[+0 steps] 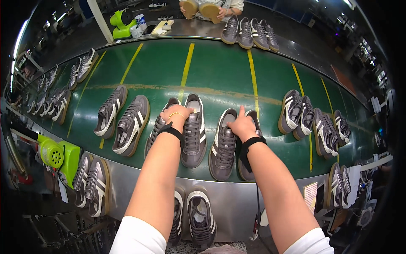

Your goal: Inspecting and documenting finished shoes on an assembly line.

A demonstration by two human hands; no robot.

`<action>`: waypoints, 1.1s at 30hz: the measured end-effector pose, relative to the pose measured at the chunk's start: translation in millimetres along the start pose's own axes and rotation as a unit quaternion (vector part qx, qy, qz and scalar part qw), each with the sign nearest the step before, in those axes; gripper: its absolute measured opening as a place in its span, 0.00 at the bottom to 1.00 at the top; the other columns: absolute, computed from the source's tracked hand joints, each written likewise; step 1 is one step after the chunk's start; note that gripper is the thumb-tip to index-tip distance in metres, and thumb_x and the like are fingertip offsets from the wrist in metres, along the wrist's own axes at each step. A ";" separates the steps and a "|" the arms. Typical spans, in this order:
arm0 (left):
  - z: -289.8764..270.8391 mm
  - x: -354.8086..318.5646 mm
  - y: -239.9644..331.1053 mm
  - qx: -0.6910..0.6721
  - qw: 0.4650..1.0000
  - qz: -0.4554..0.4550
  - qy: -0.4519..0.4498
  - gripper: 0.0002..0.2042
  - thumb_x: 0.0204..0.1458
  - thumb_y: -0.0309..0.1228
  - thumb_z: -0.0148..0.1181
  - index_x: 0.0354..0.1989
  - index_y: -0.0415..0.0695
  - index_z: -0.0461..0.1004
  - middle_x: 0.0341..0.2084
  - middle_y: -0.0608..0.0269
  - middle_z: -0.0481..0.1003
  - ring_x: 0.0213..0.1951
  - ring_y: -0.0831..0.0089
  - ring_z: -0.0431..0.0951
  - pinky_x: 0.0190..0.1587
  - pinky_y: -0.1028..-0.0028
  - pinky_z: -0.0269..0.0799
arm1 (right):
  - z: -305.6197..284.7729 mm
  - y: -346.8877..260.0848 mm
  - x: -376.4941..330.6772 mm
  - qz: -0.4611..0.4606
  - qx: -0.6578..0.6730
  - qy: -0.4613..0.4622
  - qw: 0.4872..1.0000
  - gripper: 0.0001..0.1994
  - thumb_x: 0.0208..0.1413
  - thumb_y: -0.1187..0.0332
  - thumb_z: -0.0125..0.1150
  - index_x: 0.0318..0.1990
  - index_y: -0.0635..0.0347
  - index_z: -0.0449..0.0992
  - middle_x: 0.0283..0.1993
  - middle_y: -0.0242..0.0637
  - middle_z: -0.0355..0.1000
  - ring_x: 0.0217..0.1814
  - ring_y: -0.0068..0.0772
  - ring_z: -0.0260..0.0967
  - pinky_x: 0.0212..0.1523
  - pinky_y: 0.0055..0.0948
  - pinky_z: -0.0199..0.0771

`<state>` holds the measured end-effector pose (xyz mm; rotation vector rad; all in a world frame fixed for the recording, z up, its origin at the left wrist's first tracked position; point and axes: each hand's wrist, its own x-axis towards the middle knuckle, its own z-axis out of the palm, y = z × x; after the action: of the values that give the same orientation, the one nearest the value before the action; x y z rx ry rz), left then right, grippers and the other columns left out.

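Two pairs of grey sneakers with white stripes and gum soles rest side by side before me on a green conveyor belt [165,70]. My left hand [177,113] grips the heel end of the left pair, its fingertips at the collar of the right-hand sneaker [193,137]; the other sneaker [155,131] is partly under my wrist. The right pair is in the grasp of my right hand [244,125]. Its thumb is at the opening of one sneaker [223,148], while the hand and wristband mostly cover its mate [253,116]. Both wrists wear black bands.
More sneaker pairs stand on the belt to the left [131,125] and right [296,112]. Another pair [201,216] is on the metal ledge [144,182] nearest me. Green machines [63,156] sit at left. Across the belt, a person [211,10] holds shoes.
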<state>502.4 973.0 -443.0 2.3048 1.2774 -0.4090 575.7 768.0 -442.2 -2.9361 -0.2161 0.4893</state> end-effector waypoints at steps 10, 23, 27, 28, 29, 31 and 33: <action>-76.2 -42.3 -78.7 -0.271 0.920 0.281 -0.027 0.14 0.38 0.23 0.61 0.36 0.33 0.73 0.31 0.57 0.77 0.33 0.71 0.76 0.37 0.74 0.70 | -80.2 62.3 -64.6 -0.223 0.404 -0.036 0.886 0.23 0.41 0.84 0.55 0.49 0.58 0.68 0.42 0.39 0.70 0.45 0.26 0.67 0.44 0.24 0.67; -60.7 -206.3 -305.7 0.390 0.494 0.771 -0.092 0.02 0.39 0.32 0.51 0.19 0.52 0.71 0.25 0.74 0.69 0.38 0.76 0.69 0.40 0.78 0.62 | -6.1 142.5 -323.6 -0.666 -0.358 -0.250 0.604 0.05 0.41 0.63 0.54 0.24 0.43 0.77 0.35 0.24 0.65 0.41 0.29 0.62 0.40 0.28 0.66; 7.0 -213.9 -342.9 0.428 0.515 0.735 -0.106 0.04 0.41 0.33 0.51 0.22 0.52 0.72 0.28 0.73 0.69 0.40 0.74 0.68 0.43 0.76 0.61 | 35.1 146.8 -345.2 -0.624 -0.383 -0.185 0.655 0.06 0.43 0.63 0.53 0.22 0.44 0.78 0.38 0.25 0.66 0.47 0.30 0.60 0.48 0.30 0.58; 11.4 -217.5 -349.3 0.422 0.535 0.730 -0.043 0.05 0.41 0.32 0.51 0.25 0.52 0.73 0.29 0.72 0.69 0.41 0.73 0.68 0.44 0.75 0.62 | 32.1 148.1 -354.8 -0.612 -0.361 -0.163 0.685 0.07 0.43 0.63 0.53 0.23 0.45 0.78 0.39 0.25 0.66 0.49 0.29 0.59 0.48 0.30 0.58; 13.7 -224.6 -354.2 0.450 0.546 0.707 -0.002 0.06 0.41 0.32 0.51 0.28 0.53 0.74 0.30 0.71 0.68 0.41 0.72 0.68 0.45 0.74 0.62 | 25.5 149.0 -368.0 -0.562 -0.389 -0.199 0.703 0.07 0.44 0.63 0.53 0.24 0.46 0.78 0.40 0.26 0.66 0.50 0.29 0.59 0.49 0.31 0.58; 7.0 -241.9 -368.0 0.369 0.588 0.717 0.068 0.10 0.40 0.31 0.53 0.32 0.50 0.74 0.30 0.68 0.68 0.40 0.69 0.68 0.43 0.71 0.62 | 17.2 132.5 -378.1 -0.614 -0.307 -0.116 0.718 0.08 0.45 0.64 0.53 0.32 0.50 0.78 0.39 0.31 0.67 0.48 0.33 0.63 0.46 0.31 0.62; 4.9 -271.0 -381.5 0.200 0.798 0.542 0.172 0.13 0.38 0.30 0.55 0.36 0.48 0.72 0.29 0.65 0.68 0.37 0.66 0.69 0.40 0.68 0.63 | 20.3 99.2 -377.8 -0.534 -0.026 -0.046 0.844 0.16 0.46 0.66 0.55 0.44 0.53 0.72 0.37 0.37 0.68 0.42 0.39 0.67 0.41 0.33 0.68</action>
<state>35.6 951.3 -417.6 3.0860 -0.2280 0.1857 226.8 610.6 -361.9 -2.2827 -1.7282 0.4053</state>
